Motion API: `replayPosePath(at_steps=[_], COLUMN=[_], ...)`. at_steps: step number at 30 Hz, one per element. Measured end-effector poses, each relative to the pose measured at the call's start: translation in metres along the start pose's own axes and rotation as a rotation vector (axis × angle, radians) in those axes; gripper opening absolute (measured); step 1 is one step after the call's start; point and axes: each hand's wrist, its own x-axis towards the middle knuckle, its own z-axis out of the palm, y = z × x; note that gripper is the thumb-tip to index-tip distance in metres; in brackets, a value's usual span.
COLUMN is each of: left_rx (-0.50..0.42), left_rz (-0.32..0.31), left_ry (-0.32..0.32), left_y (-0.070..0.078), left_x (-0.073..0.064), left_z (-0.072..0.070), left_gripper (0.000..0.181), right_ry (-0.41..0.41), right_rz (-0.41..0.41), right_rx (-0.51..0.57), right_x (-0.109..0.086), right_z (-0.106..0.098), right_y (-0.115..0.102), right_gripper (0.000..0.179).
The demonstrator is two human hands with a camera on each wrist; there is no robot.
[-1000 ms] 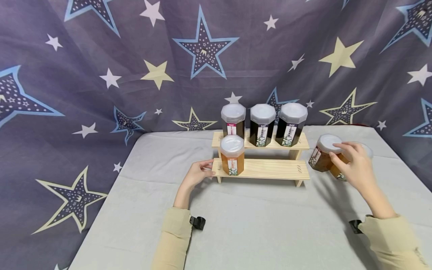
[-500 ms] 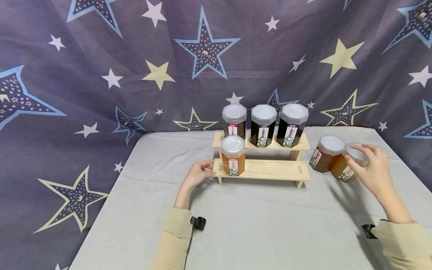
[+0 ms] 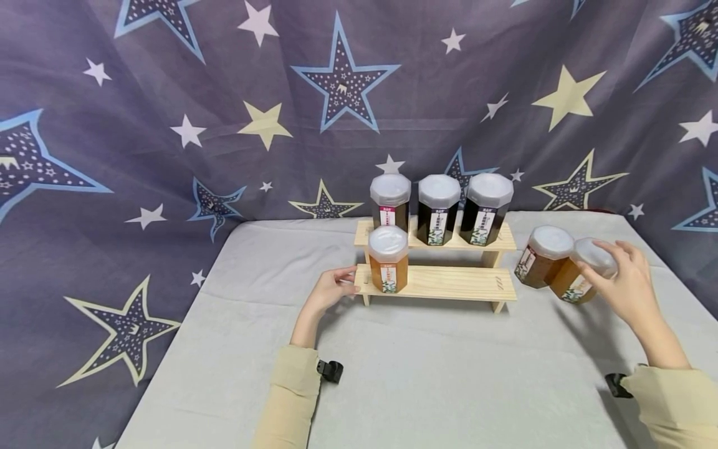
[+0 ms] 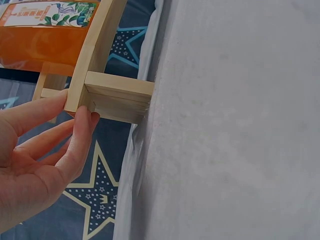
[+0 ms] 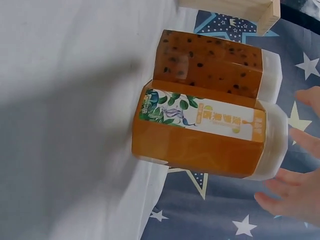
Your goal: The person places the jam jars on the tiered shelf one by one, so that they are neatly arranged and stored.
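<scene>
My left hand (image 3: 330, 289) pinches the left end of the two-tier wooden shelf (image 3: 449, 282), its thumb and fingers at the lower board. On that board's left end stands an orange jar (image 3: 389, 265) with a white lid. My right hand (image 3: 627, 280) is at the white lid of an amber jar (image 5: 200, 142) on the table, right of the shelf. Its fingers are spread about the lid; firm contact cannot be made out. Leaning close against the amber jar is a brown jar (image 5: 207, 65) with dark specks, also lidded.
Along the upper tier stand a dark reddish jar (image 3: 390, 199) and two black jars, one in the middle (image 3: 438, 209) and one at the right (image 3: 487, 209). A pale grey cloth (image 3: 437, 374) covers the table. Behind hangs a star-patterned curtain (image 3: 314, 156).
My right hand has moved right, from over the brown jar to the amber jar's lid, slowing lately. The left hand stays on the shelf. The jars stand where they stood.
</scene>
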Motion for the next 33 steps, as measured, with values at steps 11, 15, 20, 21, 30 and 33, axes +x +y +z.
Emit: replayPosePath(at_steps=[11,15,20,21,30,33], left_rx=[-0.001,-0.002,-0.013,-0.015,-0.004,0.0], left_rz=[0.002,0.008,0.051,0.052,0.021,0.024], left_ry=[0.0,-0.006,-0.023,-0.03,-0.016,-0.005], left_y=[-0.001,-0.001,-0.001,-0.001,-0.002,-0.003], left_x=[0.0,0.0,-0.002,-0.002,0.001,0.001], left_z=[0.0,0.0,-0.002,-0.002,0.0,-0.001], left_gripper=[0.05,0.05,0.049,0.049,0.05,0.05], right_ry=[-0.054,-0.071,-0.085,-0.086,-0.087,-0.091], right_rz=[0.047,0.071,0.089,0.091,0.113,0.127], right_rx=[0.005,0.002,0.008,0.011,0.019,0.019], right_x=[0.001,0.001,0.002,0.002,0.002,0.002], right_z=[0.002,0.003,0.004,0.004,0.006,0.008], right_y=[0.008,0.009,0.012,0.013,0.015,0.015], right_gripper=[0.054,0.056,0.056,0.056,0.056,0.056])
